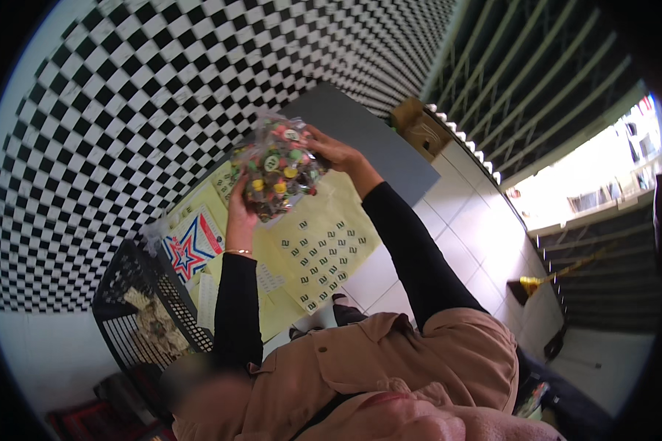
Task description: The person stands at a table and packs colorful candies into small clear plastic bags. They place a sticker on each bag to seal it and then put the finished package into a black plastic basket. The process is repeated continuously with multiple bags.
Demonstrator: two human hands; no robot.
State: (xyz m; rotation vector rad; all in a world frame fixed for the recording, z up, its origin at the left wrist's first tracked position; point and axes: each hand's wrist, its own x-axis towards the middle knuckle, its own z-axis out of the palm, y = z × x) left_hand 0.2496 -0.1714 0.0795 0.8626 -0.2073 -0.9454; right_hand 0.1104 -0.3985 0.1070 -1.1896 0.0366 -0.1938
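Observation:
Both my hands hold clear plastic bags (280,165) filled with small colourful pieces, perhaps wrapped sweets, above the far part of the table. I cannot tell exactly how many bags there are. My left hand (242,205) grips the near left side, its fingers partly hidden by the plastic. On the upper right side, my right hand (334,151) is closed around the edge. Round light labels (271,163) show on the bags. Beneath them lies a pale yellow sheet (331,215) bearing many small dark printed marks.
A paper with a red and blue star (190,251) lies at the left of the table. Beside it stands a black plastic crate (168,297) holding crumpled beige material. A grey panel (364,138) and a cardboard box (419,129) are farther back. A broom (529,284) is at the right.

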